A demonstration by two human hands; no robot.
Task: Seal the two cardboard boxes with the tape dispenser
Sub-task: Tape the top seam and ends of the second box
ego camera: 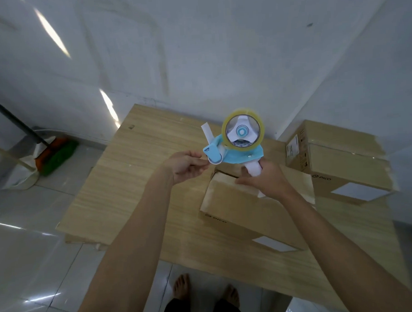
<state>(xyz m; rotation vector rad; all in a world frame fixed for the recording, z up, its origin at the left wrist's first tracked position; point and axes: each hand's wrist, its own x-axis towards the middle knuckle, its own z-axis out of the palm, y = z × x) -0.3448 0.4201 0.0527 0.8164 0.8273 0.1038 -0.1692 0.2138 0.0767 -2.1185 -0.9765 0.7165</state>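
Note:
A blue and white tape dispenser (235,147) with a roll of clear tape is held up in the air above the near cardboard box (235,208). My right hand (262,179) grips its white handle from below. My left hand (189,166) pinches at the dispenser's front end, by the roller and cutter; a strip of tape sticks up there. The near box's flaps look slightly ajar at the far edge. A second cardboard box (337,164) lies at the right, with clear tape along its top seam.
Both boxes rest on a light wooden table (135,182) set against a white wall. A broom with green and orange bristles (56,155) leans at the left on the tiled floor. My bare feet (203,290) show below the table's near edge.

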